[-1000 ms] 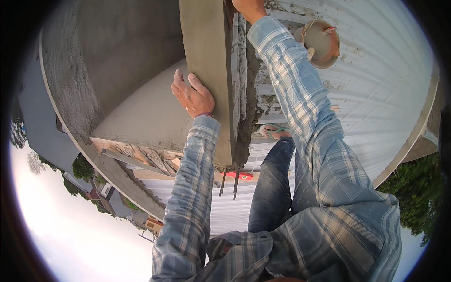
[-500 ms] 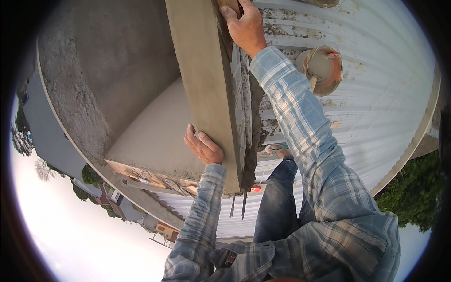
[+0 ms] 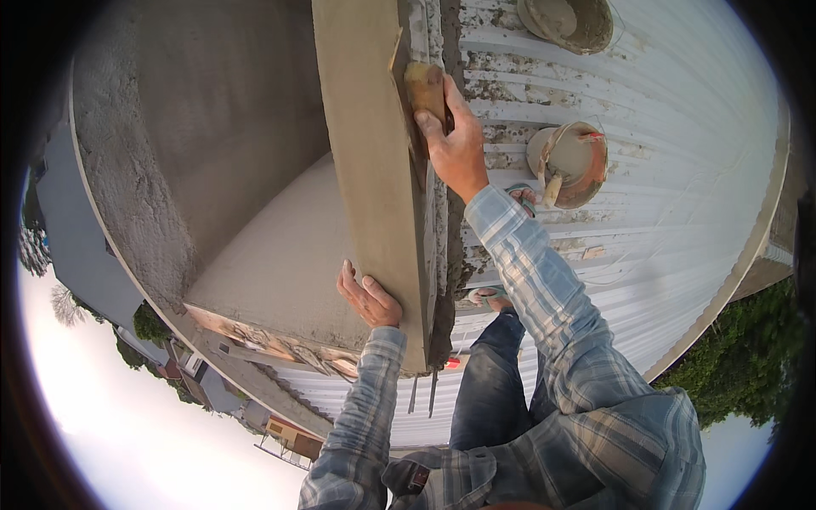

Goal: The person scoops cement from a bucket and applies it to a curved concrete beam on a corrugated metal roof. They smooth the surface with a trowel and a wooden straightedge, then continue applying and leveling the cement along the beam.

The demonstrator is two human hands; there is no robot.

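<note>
A long grey plastered ledge (image 3: 370, 161) runs away from me. My right hand (image 3: 457, 153) is closed round the block handle of a wooden float (image 3: 425, 87). The float's thin board stands on edge against the right side face of the ledge; much of it is hidden by the hand and handle. Lower down, my left hand (image 3: 371, 296) lies on the ledge's left edge with its fingers apart, holding nothing. Left of the ledge is a smooth grey plastered surface (image 3: 280, 246).
Two mortar-smeared buckets, one nearer (image 3: 592, 185) and one farther (image 3: 592, 38), stand on the white corrugated roof (image 3: 680, 178) at right. A tool handle (image 3: 552, 191) leans out of the nearer one. Bare steel rods (image 3: 433, 395) stick out of the ledge's near end.
My right hand has drawn the float toward me along the ledge's side. My left hand stays on the ledge. The view has shifted slightly, bringing more of the far bucket into sight.
</note>
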